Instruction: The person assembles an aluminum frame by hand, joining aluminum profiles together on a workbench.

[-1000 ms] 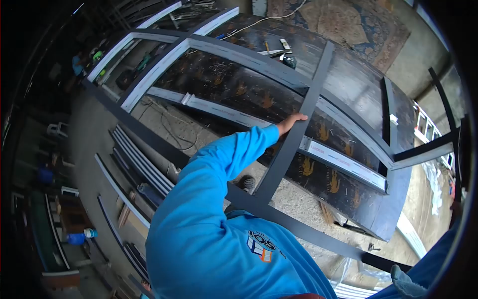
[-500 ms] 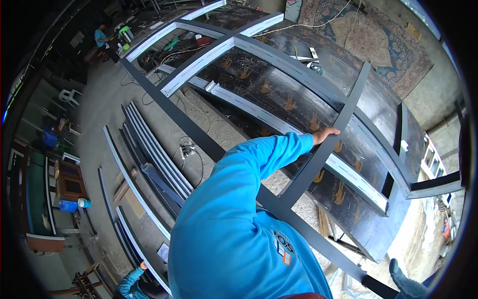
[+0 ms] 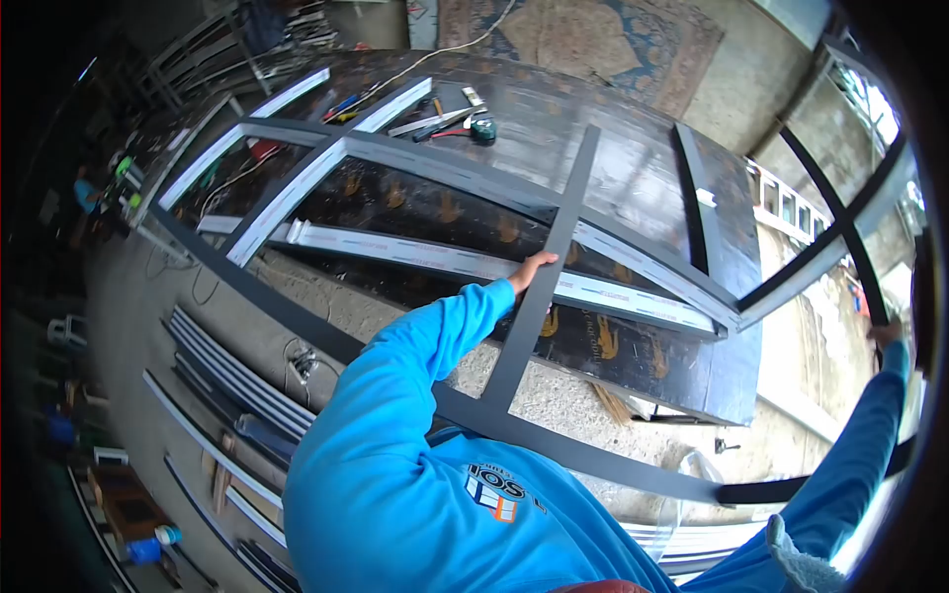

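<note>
A large dark grey metal frame (image 3: 297,318), with white printed protective film on its bars' sides, lies partly over a dark table. My left hand (image 3: 532,270) is closed around a grey crossbar (image 3: 542,287) of this frame, thumb on its upper face. Far to the right, my right hand (image 3: 887,331) is on a dark bar (image 3: 858,262) of the frame's raised right side. Its fingers are small and partly hidden, but they look wrapped round the bar. Beneath the frame, a white-filmed profile (image 3: 415,253) lies across the tabletop.
The dark table (image 3: 712,371) carries a tape measure (image 3: 482,130) and hand tools (image 3: 435,126). Long metal profiles (image 3: 232,381) lie on the floor at left. A white ladder (image 3: 791,210) is at right, a patterned rug (image 3: 583,44) behind. A person (image 3: 87,193) stands far left.
My view has turned rightward, bringing my right arm and hand into sight at the right. My left hand still holds the same crossbar. The co-worker's arm at lower left has left view.
</note>
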### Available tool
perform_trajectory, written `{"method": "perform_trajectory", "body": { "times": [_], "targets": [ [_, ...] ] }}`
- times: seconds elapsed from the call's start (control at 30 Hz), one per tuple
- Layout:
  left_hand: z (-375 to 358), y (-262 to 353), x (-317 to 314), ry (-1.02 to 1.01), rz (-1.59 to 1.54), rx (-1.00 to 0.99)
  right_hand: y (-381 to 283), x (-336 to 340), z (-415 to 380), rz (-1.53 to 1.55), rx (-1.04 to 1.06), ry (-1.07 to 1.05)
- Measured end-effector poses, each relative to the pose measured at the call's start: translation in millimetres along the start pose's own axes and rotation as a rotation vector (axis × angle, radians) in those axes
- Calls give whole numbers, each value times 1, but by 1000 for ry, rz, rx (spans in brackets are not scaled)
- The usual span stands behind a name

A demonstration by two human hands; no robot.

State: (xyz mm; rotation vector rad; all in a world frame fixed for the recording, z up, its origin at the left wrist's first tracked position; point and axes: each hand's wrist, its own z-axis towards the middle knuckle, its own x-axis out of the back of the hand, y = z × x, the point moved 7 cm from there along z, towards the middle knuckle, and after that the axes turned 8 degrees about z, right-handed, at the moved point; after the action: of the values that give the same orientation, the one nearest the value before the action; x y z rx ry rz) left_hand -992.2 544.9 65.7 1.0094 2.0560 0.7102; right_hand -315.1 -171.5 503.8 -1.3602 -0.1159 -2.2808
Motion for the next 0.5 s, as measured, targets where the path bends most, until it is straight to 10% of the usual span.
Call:
{"method": "perform_trajectory", "body": {
  "times": [0.1,0.17,0.23,0.37,0.5],
  "targets": [
    [14,-4,-2,14,11,56,-365,70,-175,-504,46,64],
    [23,-4,-3,-41,61,40,-469,77,-254,161,510,-94],
    [29,-3,0,-6,48,90,-562,84,-368,425,324,-597],
    [20,12,-12,-22,70,98,-578,50,-582,675,375,-1571],
    [13,29,-27,-50,67,84,-503,-120,-712,938,-139,-1603]
  ]
}}
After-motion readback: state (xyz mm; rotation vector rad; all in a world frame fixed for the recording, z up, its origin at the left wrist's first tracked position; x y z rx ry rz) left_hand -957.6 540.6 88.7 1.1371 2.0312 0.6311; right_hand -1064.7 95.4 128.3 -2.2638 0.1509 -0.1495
